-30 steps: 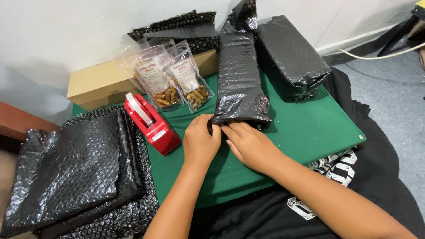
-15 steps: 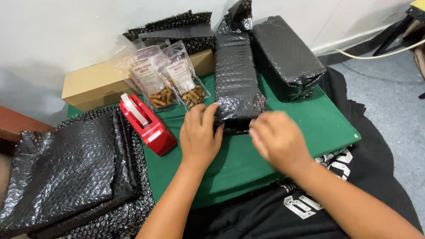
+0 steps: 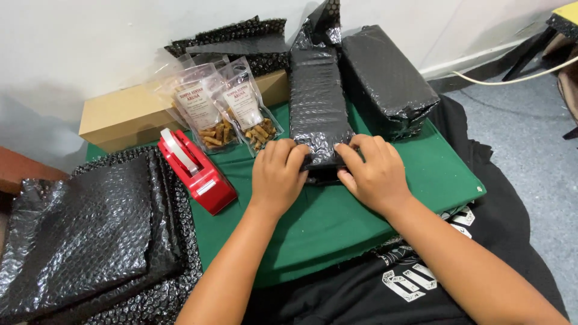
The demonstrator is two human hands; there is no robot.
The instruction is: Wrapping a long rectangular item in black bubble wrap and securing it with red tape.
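Tape dispenser (image 3: 195,170) left of snack bags (image 3: 224,111); box (image 3: 129,114) behind; wrapped parcel (image 3: 318,108) ctr, second parcel (image 3: 385,81) right.

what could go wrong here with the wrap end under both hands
Both hands, left hand and right hand, press the near end of the black bubble-wrapped parcel with no tape visible on it; letting go could let the fold spring open. The red tape dispenser sits to the left, so reaching for it means freeing the left hand. The clear snack pouches lie close by and could get knocked.
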